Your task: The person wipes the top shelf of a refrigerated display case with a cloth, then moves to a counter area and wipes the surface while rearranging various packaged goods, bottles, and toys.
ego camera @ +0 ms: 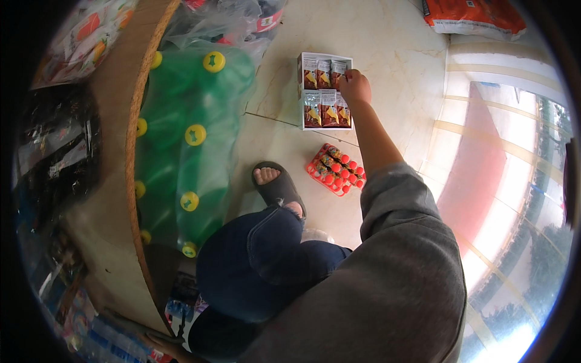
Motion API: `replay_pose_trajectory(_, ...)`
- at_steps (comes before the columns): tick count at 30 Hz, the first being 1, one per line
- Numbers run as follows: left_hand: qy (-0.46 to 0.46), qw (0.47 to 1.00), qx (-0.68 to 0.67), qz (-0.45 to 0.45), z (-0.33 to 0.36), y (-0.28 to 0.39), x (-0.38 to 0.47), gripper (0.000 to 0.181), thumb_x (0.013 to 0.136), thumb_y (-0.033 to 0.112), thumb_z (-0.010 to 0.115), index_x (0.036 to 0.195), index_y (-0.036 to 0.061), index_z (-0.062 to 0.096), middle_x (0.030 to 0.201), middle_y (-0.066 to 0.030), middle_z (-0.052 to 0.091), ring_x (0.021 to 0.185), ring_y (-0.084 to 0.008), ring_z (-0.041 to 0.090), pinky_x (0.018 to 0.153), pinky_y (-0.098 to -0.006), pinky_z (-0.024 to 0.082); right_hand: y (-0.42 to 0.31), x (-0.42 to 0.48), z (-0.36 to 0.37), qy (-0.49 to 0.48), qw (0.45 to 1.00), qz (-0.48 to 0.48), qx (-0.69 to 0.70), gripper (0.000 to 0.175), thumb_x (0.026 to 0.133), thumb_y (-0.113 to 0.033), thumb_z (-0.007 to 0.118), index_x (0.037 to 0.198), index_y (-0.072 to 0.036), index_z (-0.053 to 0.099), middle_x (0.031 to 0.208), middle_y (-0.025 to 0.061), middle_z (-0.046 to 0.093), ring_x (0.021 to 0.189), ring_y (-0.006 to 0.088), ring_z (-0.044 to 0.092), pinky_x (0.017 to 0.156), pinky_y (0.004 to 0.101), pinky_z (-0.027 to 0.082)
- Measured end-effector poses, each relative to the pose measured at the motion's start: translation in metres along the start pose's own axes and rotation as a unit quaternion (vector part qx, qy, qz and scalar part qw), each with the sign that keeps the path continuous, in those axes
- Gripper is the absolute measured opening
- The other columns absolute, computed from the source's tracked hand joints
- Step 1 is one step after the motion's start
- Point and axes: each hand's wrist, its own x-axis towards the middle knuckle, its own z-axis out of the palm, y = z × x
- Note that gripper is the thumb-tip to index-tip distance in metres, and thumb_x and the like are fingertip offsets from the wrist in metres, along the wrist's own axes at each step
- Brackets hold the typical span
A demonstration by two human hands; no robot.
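On the tiled floor, a white cardboard box (326,129) holds several brown snack packets (312,111) in two rows. My right hand (356,86) is at the box's upper right corner, its fingers pinched on the edge of the upper right packet (337,71); the fingertips are partly hidden. Below the box, a red plastic tray (316,171) of small containers with red round caps (345,174) lies at an angle. At the bottom left, part of my left hand (159,345) shows dimly beside the lower end of the board; its fingers are unclear.
A shelf board with a raw edge (132,149) runs along the left, with wrapped goods (59,149) on it. Beside it stand green bottles with yellow caps (195,135) in plastic wrap. My sandalled foot (277,183) is near the tray. An orange bag (474,18) lies top right.
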Motion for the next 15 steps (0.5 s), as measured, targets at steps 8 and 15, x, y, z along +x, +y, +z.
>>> replay_pose_trajectory(8, 0.02, 0.999, -0.029, 0.001, -0.014, 0.017, 0.006, 0.061, 0.104, 0.046, 0.033, 0.148, 0.0032, 0.035, 0.148, -0.0248, 0.036, 0.134, -0.0403, 0.04, 0.11, -0.0509, 0.037, -0.038, 0.023, 0.027, -0.082, 0.966, 0.041, -0.24, 0.045, 0.082, -0.029, 0.068, 0.122, -0.011, 0.054, 0.121, 0.0168, 0.062, 0.112, 0.0317, 0.063, 0.092, 0.0426, 0.054)
replay_pose_trajectory(15, 0.016, 0.999, -0.033, -0.01, -0.012, 0.034, 0.016, 0.062, 0.104, 0.048, 0.031, 0.147, 0.0036, 0.036, 0.147, -0.0252, 0.038, 0.133, -0.0407, 0.041, 0.107, -0.053, 0.039, -0.03, 0.014, 0.016, -0.062, 0.984, -0.002, -0.169, 0.038, 0.082, -0.023, 0.067, 0.116, -0.012, 0.055, 0.116, 0.0174, 0.06, 0.107, 0.0347, 0.064, 0.087, 0.0428, 0.055)
